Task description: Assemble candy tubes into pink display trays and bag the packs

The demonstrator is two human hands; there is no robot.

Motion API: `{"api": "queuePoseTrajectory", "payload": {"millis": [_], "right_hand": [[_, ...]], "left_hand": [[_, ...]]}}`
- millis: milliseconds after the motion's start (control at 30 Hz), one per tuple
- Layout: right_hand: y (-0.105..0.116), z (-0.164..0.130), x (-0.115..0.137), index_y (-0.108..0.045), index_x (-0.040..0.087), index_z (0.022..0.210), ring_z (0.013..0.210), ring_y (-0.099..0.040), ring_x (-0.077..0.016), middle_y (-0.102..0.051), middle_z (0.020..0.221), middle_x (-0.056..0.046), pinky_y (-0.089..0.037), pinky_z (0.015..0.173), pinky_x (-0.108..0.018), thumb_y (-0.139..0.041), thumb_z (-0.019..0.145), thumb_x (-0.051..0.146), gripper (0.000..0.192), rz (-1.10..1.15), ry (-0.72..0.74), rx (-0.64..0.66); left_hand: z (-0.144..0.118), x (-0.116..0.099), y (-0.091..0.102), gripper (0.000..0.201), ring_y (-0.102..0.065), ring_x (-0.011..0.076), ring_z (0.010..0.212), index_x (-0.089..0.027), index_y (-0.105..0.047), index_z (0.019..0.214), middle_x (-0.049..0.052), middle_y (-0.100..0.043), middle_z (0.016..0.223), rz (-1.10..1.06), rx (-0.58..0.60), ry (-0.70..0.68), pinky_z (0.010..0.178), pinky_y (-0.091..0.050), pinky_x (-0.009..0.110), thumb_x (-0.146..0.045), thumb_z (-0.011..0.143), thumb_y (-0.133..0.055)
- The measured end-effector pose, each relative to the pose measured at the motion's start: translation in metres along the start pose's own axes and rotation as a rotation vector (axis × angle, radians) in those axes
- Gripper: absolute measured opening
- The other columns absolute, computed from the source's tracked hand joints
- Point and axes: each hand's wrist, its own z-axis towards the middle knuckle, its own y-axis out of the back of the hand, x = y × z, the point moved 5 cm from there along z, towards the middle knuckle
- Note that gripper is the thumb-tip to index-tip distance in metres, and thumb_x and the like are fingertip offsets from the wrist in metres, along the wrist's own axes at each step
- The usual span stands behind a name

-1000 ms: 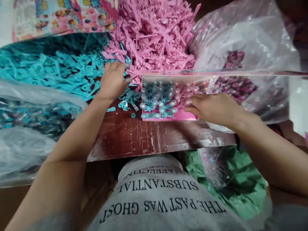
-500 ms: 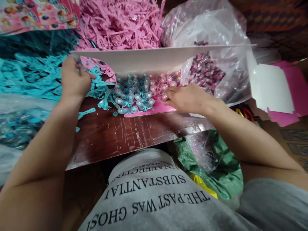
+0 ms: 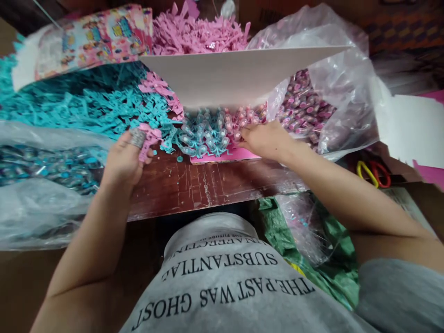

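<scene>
My left hand, with grey wrapping on a finger, is closed on a pink plastic strap piece just above the table's left part. My right hand reaches into the open box. Its fingertips close around a pink piece with a clear capsule, partly hidden by the fingers. Rows of teal pieces with clear capsules stand beside it on the box's pink front flap. More pink capsule pieces sit behind my fingers.
Teal straps heap at left, pink straps behind the box. A plastic bag holds teal capsules; another, at right, holds pink-purple ones. Printed sheets lie over the teal heap. Scissors with yellow and red handles lie right.
My left hand has drawn back from the box's left edge toward me and now holds a pink strap piece. My right hand stays at the pink capsule pieces. The view has shifted slightly.
</scene>
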Motion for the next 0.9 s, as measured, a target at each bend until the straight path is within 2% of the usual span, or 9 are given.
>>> {"api": "queuePoseTrajectory", "payload": {"millis": [100, 200, 267, 367, 500, 600, 700, 800, 900], "right_hand": [[0.012, -0.005, 0.006, -0.075, 0.021, 0.118, 0.101, -0.071, -0.0306, -0.077, 0.119, -0.015, -0.049, 0.074, -0.038, -0.05, 0.109, 0.046, 0.037, 0.0, -0.052, -0.081], [0.012, -0.006, 0.008, -0.078, 0.021, 0.11, 0.115, -0.064, -0.0317, -0.074, 0.127, -0.013, -0.045, 0.07, -0.036, -0.04, 0.112, 0.035, 0.041, -0.034, -0.054, -0.097], [0.002, -0.003, 0.009, -0.079, 0.02, 0.105, 0.116, -0.061, -0.0307, -0.073, 0.125, -0.012, -0.043, 0.068, -0.036, -0.039, 0.112, 0.031, 0.042, -0.035, -0.052, -0.093], [-0.011, 0.001, 0.011, -0.079, 0.021, 0.103, 0.114, -0.06, -0.0291, -0.072, 0.122, -0.011, -0.043, 0.068, -0.035, -0.047, 0.11, 0.029, 0.035, 0.01, -0.075, -0.143], [-0.01, -0.005, 0.008, -0.078, 0.023, 0.11, 0.117, -0.063, -0.0287, -0.07, 0.132, -0.011, -0.048, 0.071, -0.035, -0.053, 0.109, 0.037, 0.029, 0.078, -0.066, -0.202], [-0.001, -0.024, -0.026, -0.07, 0.025, 0.133, 0.121, -0.065, -0.0284, -0.064, 0.144, -0.012, -0.055, 0.08, -0.036, -0.052, 0.109, 0.047, 0.037, 0.174, -0.184, -0.337], [-0.011, -0.046, -0.09, -0.068, 0.023, 0.134, 0.118, -0.068, -0.0307, -0.069, 0.135, -0.014, -0.057, 0.096, -0.045, -0.047, 0.11, 0.047, 0.041, 0.247, -0.463, -0.455], [-0.05, -0.051, -0.147, -0.072, 0.018, 0.122, 0.113, -0.071, -0.0366, -0.076, 0.116, -0.017, -0.056, 0.099, -0.055, -0.055, 0.103, 0.049, 0.04, 0.328, -0.722, -0.325], [-0.087, -0.044, -0.173, -0.072, 0.014, 0.123, 0.107, -0.073, -0.0385, -0.077, 0.105, -0.019, -0.058, 0.095, -0.056, -0.069, 0.093, 0.046, 0.044, 0.464, -0.821, -0.204]], "left_hand": [[-0.019, 0.004, -0.005, 0.039, -0.05, 0.0098, 0.057, -0.023, -0.074, 0.102, -0.004, -0.069, 0.073, 0.01, 0.067, 0.031, 0.05, -0.032, 0.027, -0.042, 0.073, -0.092], [-0.035, 0.009, -0.014, 0.034, -0.05, 0.0086, 0.059, -0.024, -0.078, 0.101, -0.002, -0.072, 0.078, -0.03, 0.16, 0.041, 0.05, -0.033, 0.024, -0.04, 0.075, -0.093], [-0.043, 0.015, -0.022, 0.034, -0.051, 0.0078, 0.059, -0.023, -0.08, 0.099, 0.0, -0.073, 0.082, -0.059, 0.24, 0.05, 0.05, -0.033, 0.022, -0.044, 0.076, -0.094], [-0.053, 0.028, -0.036, 0.036, -0.05, 0.008, 0.059, -0.021, -0.08, 0.098, 0.0, -0.068, 0.073, -0.024, 0.368, 0.054, 0.051, -0.035, 0.02, -0.05, 0.081, -0.091], [-0.064, 0.039, -0.047, 0.035, -0.051, 0.0101, 0.061, -0.022, -0.081, 0.108, 0.0, -0.063, 0.069, 0.102, 0.482, 0.018, 0.054, -0.039, 0.02, -0.052, 0.09, -0.081], [-0.075, 0.047, -0.048, 0.038, -0.051, 0.011, 0.062, -0.024, -0.082, 0.113, 0.0, -0.063, 0.068, 0.193, 0.526, 0.006, 0.057, -0.04, 0.021, -0.055, 0.092, -0.077], [-0.085, 0.061, -0.05, 0.041, -0.05, 0.0112, 0.061, -0.023, -0.082, 0.116, 0.0, -0.065, 0.068, 0.255, 0.566, 0.053, 0.057, -0.039, 0.021, -0.056, 0.092, -0.075], [-0.093, 0.072, -0.068, 0.041, -0.052, 0.0117, 0.061, -0.024, -0.083, 0.118, 0.001, -0.07, 0.073, 0.286, 0.631, 0.102, 0.058, -0.039, 0.022, -0.052, 0.088, -0.077], [-0.1, 0.073, -0.101, 0.035, -0.052, 0.0118, 0.06, -0.026, -0.085, 0.113, 0.002, -0.075, 0.078, 0.317, 0.703, 0.105, 0.056, -0.036, 0.023, -0.046, 0.086, -0.075]]}}
